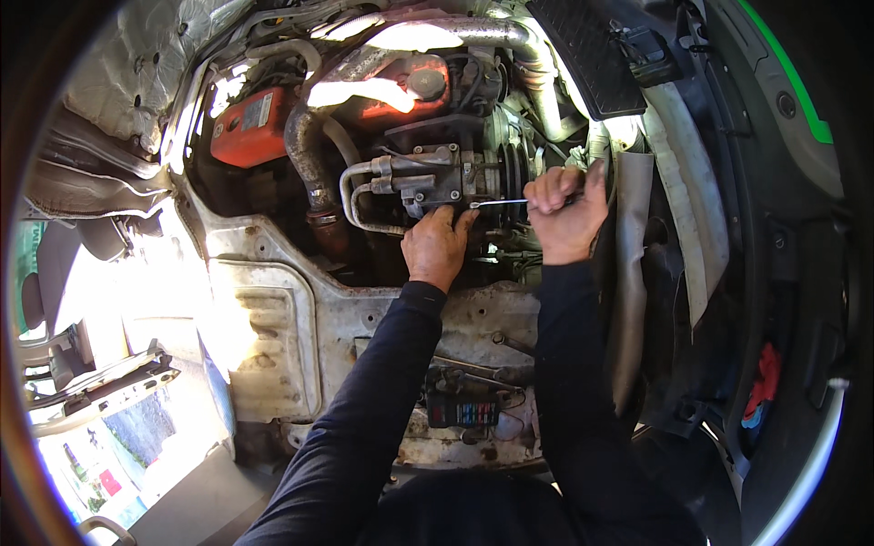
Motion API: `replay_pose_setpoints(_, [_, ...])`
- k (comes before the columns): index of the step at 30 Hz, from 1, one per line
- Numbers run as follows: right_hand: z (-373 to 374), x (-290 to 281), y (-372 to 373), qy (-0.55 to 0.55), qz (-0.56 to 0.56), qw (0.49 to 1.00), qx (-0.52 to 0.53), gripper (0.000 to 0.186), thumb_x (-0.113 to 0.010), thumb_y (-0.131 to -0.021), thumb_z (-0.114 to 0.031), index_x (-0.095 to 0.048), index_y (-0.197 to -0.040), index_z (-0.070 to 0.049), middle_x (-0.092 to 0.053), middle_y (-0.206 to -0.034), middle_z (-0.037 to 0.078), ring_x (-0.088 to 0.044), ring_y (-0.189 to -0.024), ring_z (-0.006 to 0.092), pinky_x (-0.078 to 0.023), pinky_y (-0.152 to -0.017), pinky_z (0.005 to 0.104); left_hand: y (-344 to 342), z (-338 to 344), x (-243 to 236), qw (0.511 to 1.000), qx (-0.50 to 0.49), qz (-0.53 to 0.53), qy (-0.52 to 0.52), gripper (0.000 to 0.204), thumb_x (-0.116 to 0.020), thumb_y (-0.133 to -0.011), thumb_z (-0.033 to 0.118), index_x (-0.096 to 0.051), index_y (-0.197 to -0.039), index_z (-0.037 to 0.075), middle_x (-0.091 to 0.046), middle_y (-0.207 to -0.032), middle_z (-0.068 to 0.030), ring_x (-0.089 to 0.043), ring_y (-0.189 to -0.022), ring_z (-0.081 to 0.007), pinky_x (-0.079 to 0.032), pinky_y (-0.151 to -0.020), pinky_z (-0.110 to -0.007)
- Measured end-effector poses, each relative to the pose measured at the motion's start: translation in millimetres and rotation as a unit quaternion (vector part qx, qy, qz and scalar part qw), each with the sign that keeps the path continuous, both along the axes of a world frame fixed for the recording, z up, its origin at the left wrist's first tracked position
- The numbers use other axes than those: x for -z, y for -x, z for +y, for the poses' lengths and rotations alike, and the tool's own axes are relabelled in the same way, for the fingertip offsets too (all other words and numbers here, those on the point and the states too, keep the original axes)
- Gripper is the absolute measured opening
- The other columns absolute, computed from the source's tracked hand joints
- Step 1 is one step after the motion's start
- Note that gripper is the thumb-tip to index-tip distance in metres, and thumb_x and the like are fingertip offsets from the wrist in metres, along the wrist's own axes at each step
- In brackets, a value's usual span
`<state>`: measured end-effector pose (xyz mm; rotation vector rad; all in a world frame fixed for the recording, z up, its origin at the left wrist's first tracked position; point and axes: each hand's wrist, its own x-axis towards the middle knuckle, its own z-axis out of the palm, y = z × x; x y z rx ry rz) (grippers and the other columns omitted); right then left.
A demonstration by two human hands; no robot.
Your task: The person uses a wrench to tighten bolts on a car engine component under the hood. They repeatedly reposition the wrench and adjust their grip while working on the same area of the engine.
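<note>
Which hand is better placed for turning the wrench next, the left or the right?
Probably the right hand: it grips the wrench by one end, giving some leverage. The left hand is at the grey metal unit, near the wrench's other end, so seems better suited for guiding.

The tools are carried by a pale metal panel, by which worn paint and rust-brown stains are shown. On its left part a raised, round-cornered rectangle is formed, partly washed out by bright light. On the right part a wrench is laid at a slant, its ring end pointed left. Just below it, a long metal tool is laid at a similar slant. Nearest the lower edge, a dark box is set, by which small coloured marks are displayed in rows.
</note>
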<state>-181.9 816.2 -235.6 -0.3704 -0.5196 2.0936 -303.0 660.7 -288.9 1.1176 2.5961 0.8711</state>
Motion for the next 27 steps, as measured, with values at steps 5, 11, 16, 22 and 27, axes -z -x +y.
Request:
replay_pose_setpoints(5, [17, 43, -2, -0.012, 0.121, 0.990, -0.069, 0.066, -0.050, -0.110, -0.062, -0.058, -0.067, -0.012, -0.047, -0.056, 0.002, -0.040, -0.050, 0.0167, -0.034, -0.057, 0.0335, 0, 3, -16, 1.000, 0.002, -0.005, -0.010, 0.048, -0.072, -0.101, 0.049, -0.067, -0.083, 0.005, -0.072, -0.082, -0.0217, -0.069, -0.081, -0.0485, -0.051, -0.070, -0.057])
replay_pose_setpoints(11, [-2, 19, 11, 0.073, 0.073, 0.992, 0.071, 0.061, -0.051, -0.109, -0.058, -0.056, -0.068, -0.013, -0.048, -0.057, 0.002, -0.044, -0.050, 0.0165, -0.036, -0.056, 0.0333, 1, 3, -1, 1.000, -0.013, 0.025, -0.013, 0.044, -0.071, -0.101, 0.047, -0.067, -0.084, 0.006, -0.075, -0.087, -0.0162, -0.072, -0.080, -0.0445, -0.056, -0.071, -0.057])
replay_pose_setpoints(16, [-101, -53, 75, -0.304, -0.428, 0.848, 0.074, 0.025, -0.078, -0.087, -0.017, -0.066, -0.105, -0.003, -0.064, -0.098, 0.012, -0.064, -0.095, 0.0304, -0.051, -0.085, 0.0445, 9, -3, 11, 1.000, 0.012, -0.016, -0.003, 0.036, -0.068, -0.103, 0.042, -0.071, -0.092, 0.007, -0.075, -0.088, -0.0214, -0.071, -0.085, -0.0472, -0.055, -0.075, -0.057])
replay_pose_setpoints(22, [-140, -25, 90, -0.560, -0.627, 0.524, 0.137, 0.027, -0.072, -0.096, -0.031, -0.058, -0.109, -0.012, -0.059, -0.105, 0.008, -0.061, -0.101, 0.0292, -0.049, -0.090, 0.0518, 10, -14, 23, 1.000, 0.010, -0.020, -0.010, 0.035, -0.066, -0.104, 0.042, -0.071, -0.095, 0.008, -0.076, -0.092, -0.0192, -0.072, -0.090, -0.0456, -0.055, -0.078, -0.056])
replay_pose_setpoints(27, [-129, -11, 91, -0.601, -0.666, 0.440, 0.034, 0.017, -0.068, -0.098, -0.028, -0.061, -0.105, -0.014, -0.063, -0.102, 0.005, -0.068, -0.090, 0.0284, -0.058, -0.091, 0.0550, 15, -16, 43, 0.998, 0.015, -0.049, -0.033, 0.034, -0.065, -0.104, 0.042, -0.071, -0.098, 0.009, -0.076, -0.096, -0.0173, -0.072, -0.095, -0.0442, -0.056, -0.081, -0.056])
